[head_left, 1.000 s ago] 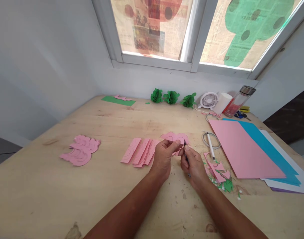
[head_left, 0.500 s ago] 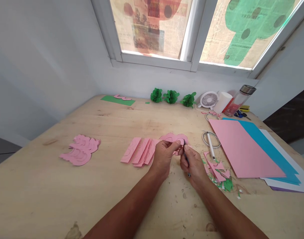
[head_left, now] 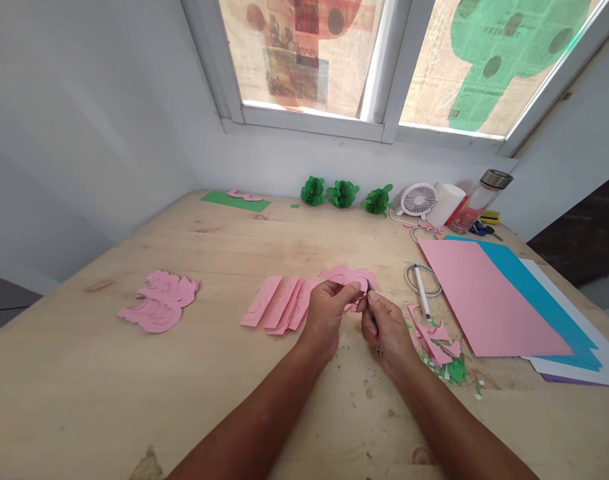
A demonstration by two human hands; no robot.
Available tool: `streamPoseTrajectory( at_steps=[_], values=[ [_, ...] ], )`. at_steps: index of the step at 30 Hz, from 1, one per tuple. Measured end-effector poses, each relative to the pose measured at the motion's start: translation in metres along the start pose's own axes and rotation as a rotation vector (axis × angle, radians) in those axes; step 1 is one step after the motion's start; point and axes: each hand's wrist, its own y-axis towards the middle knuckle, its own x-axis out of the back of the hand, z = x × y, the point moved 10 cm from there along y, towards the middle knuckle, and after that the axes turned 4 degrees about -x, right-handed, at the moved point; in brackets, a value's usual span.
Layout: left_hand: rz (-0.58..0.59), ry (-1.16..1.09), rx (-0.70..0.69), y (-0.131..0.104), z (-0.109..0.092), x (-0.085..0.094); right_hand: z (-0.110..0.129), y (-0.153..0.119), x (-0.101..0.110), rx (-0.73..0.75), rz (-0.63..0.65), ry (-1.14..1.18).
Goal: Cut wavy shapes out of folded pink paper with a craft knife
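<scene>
My left hand (head_left: 329, 310) pinches a pink paper piece (head_left: 352, 275) with a wavy edge and drawn curved lines, held above the table. My right hand (head_left: 384, 323) is closed around a slim dark tool (head_left: 374, 323); its upper end meets the right side of the paper. Fingers cover most of the tool, so I cannot tell if it is scissors or a knife. Just left of my left hand lie several pink paper strips (head_left: 264, 300) with drawn curves. Farther left is a pile of cut pink scalloped pieces (head_left: 162, 300).
Right of my hands are pink and green scraps (head_left: 442, 350), a white pen (head_left: 422, 293) and a tape ring (head_left: 409, 277). Coloured sheets (head_left: 494, 300) lie beyond. Along the wall stand green paper shapes (head_left: 343, 193), a small fan (head_left: 418, 200) and a bottle (head_left: 482, 203). A green sheet (head_left: 237, 201) lies far left.
Almost nothing differs. Both hands keep their grip, and the paper and tool have shifted only very slightly.
</scene>
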Motion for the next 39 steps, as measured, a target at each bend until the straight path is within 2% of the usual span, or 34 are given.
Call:
streamPoseTrajectory(
  at_steps=[10,21,31,39],
  values=[
    [-0.085,-0.031,0.011,0.001,0.001,0.009,0.000,0.000,-0.002,-0.005,0.007,-0.009],
    [-0.034,-0.038,-0.029,0.002,-0.005,0.005,-0.005,-0.001,-0.006,-0.043,0.030,0.016],
    [-0.085,0.012,-0.046,0.001,-0.010,0.006,-0.007,-0.001,-0.006,-0.057,0.027,0.033],
    [-0.031,0.060,-0.059,-0.002,-0.017,0.000,-0.003,-0.001,-0.007,-0.036,0.034,0.025]
  ],
)
